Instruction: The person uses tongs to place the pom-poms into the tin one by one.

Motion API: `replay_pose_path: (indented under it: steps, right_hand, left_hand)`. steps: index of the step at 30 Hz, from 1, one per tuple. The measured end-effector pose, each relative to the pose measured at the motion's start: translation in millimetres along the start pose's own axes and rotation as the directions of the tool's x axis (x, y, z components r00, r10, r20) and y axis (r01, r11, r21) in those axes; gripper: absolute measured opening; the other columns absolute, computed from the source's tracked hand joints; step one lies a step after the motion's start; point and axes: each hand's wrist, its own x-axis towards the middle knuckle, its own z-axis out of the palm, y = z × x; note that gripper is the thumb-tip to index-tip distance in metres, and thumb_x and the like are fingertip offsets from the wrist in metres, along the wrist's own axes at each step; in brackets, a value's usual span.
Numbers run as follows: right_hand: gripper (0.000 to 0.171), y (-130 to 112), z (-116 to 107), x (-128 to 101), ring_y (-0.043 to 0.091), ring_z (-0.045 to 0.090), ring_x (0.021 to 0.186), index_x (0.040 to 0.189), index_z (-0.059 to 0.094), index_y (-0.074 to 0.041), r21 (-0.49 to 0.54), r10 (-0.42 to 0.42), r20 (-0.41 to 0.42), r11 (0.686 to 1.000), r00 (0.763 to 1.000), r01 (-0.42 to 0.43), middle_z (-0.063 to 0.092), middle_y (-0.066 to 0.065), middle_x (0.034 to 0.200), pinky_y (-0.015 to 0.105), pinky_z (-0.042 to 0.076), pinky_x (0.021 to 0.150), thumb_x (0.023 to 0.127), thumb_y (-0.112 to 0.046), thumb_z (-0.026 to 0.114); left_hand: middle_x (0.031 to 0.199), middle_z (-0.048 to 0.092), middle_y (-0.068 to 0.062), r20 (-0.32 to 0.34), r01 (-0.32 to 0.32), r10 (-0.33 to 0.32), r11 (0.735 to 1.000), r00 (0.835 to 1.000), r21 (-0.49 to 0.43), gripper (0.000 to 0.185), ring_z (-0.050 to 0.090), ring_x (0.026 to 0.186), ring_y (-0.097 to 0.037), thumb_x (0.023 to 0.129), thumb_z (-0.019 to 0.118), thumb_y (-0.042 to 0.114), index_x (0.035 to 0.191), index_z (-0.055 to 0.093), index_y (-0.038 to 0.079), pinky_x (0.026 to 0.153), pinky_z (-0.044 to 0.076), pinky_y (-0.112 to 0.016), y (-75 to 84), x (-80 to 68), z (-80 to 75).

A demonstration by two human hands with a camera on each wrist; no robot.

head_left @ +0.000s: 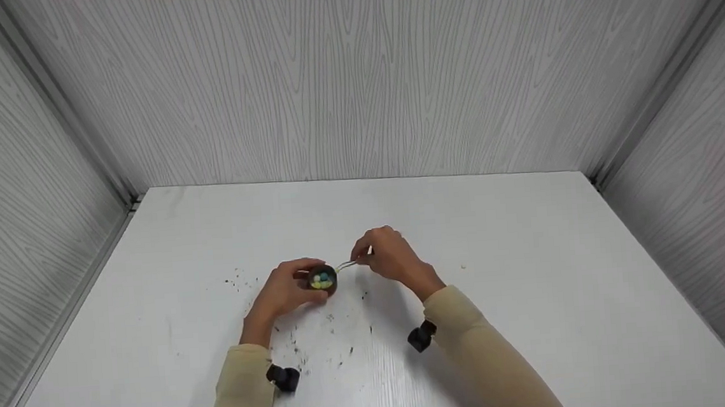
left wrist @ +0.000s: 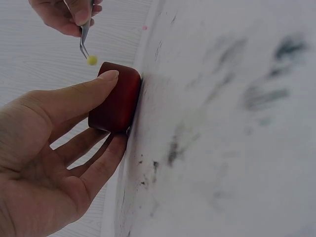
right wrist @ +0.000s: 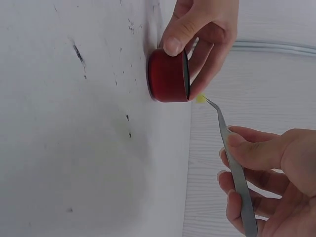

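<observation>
A small round dark-red cup (head_left: pixel 322 280) (left wrist: pixel 116 98) (right wrist: pixel 168 76) stands on the white table (head_left: pixel 535 293), holding several yellow and blue-green beads. My left hand (head_left: pixel 287 290) (left wrist: pixel 54 128) (right wrist: pixel 197 29) grips the cup between thumb and fingers. My right hand (head_left: pixel 388 254) (right wrist: pixel 266 173) (left wrist: pixel 66 15) pinches metal tweezers (head_left: pixel 346 266) (right wrist: pixel 234 163) (left wrist: pixel 85 32). The tweezer tips hold a small yellow bead (left wrist: pixel 92 60) (right wrist: pixel 200 98) just over the cup's rim.
Dark crumbs and smudges (head_left: pixel 321 340) are scattered on the table near the cup. One tiny bead (head_left: pixel 463 266) lies loose to the right. Grey wood-grain walls (head_left: pixel 353 76) close the table in at the back and both sides.
</observation>
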Motion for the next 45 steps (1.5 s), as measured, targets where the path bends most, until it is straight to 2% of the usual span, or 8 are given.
replay_pose_path:
  steps: [10,21,29,45]
  right_hand:
    - [0.016,0.7,10.3,1.2,0.023,0.071,0.091,0.098,0.083,-0.007,0.004,-0.017,0.007,1.0,1.0,0.017,0.079,0.01,0.096,0.038,0.061,0.077,0.094,0.001,0.07]
    - [0.015,2.9,7.2,1.4,0.024,0.072,0.092,0.099,0.083,-0.006,-0.014,-0.047,0.007,0.999,0.999,0.047,0.079,0.01,0.096,0.041,0.06,0.081,0.092,0.002,0.073]
    - [0.013,14.4,-7.9,-8.3,0.023,0.071,0.089,0.097,0.083,-0.007,-0.011,-0.007,-0.02,1.0,1.0,0.006,0.078,0.01,0.095,0.04,0.061,0.079,0.092,0.001,0.074]
    - [0.014,52.3,-48.0,-38.7,0.022,0.069,0.083,0.097,0.083,-0.006,0.035,0.055,-0.05,0.998,0.997,-0.053,0.077,0.01,0.093,0.036,0.058,0.074,0.089,0.003,0.075]
  left_hand:
    - [0.139,0.065,-0.02,-0.003,0.024,-0.024,0.999,1.0,0.021,0.06,0.063,0.127,-0.041,0.082,0.087,0.009,0.137,0.065,0.009,0.11,0.048,-0.058,1.6,-2.3,2.0]
    - [0.137,0.066,-0.019,-0.01,0.01,-0.009,1.0,1.0,0.021,0.059,0.064,0.125,-0.039,0.082,0.087,0.009,0.137,0.066,0.008,0.108,0.05,-0.056,0.7,-1.8,0.4]
    - [0.139,0.064,-0.019,-0.013,0.023,-0.023,1.0,1.0,0.018,0.058,0.062,0.127,-0.039,0.083,0.086,0.009,0.137,0.066,0.01,0.109,0.049,-0.056,3.2,-1.7,-1.2]
    - [0.139,0.064,-0.02,-0.003,0.01,-0.01,1.0,1.0,0.012,0.058,0.062,0.128,-0.04,0.083,0.086,0.009,0.137,0.065,0.009,0.11,0.047,-0.058,-0.3,-0.8,-0.2]
